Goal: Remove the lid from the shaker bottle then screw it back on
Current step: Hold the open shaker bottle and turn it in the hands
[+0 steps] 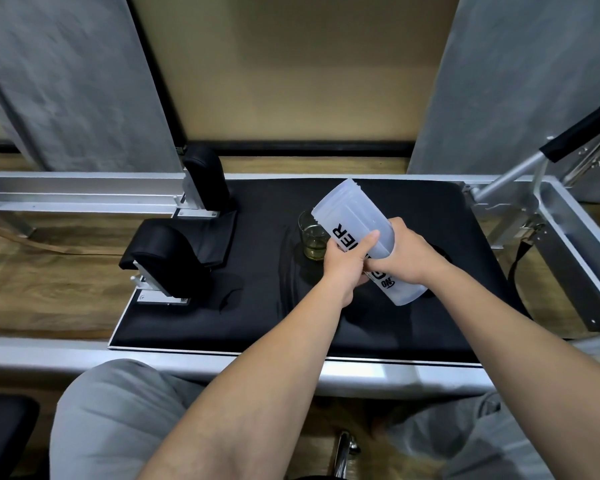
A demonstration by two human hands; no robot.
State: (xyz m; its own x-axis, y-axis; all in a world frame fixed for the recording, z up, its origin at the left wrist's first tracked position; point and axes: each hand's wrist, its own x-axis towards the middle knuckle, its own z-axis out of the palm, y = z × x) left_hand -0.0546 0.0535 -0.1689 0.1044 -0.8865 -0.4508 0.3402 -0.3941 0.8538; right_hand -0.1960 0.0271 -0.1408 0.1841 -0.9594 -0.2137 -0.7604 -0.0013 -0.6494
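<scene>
I hold a translucent white shaker bottle (355, 216) with black lettering, tilted over the black pad (257, 306). Its threaded mouth points up and to the far left, and its base points toward me on the right. No lid sits on the mouth. My left hand (347, 263) wraps the bottle's middle from the left, thumb across the lettering. My right hand (407, 254) grips the same stretch from the right. A dark rounded shape (439, 254) lies on the pad just behind my right wrist; I cannot tell whether it is the lid.
A small glass (310, 237) of yellowish liquid stands on the pad just behind the bottle. Two black padded rests (167, 258) rise at the pad's left. Metal rails frame the pad, and a metal bar (520, 168) slants up at the right. My knees are below.
</scene>
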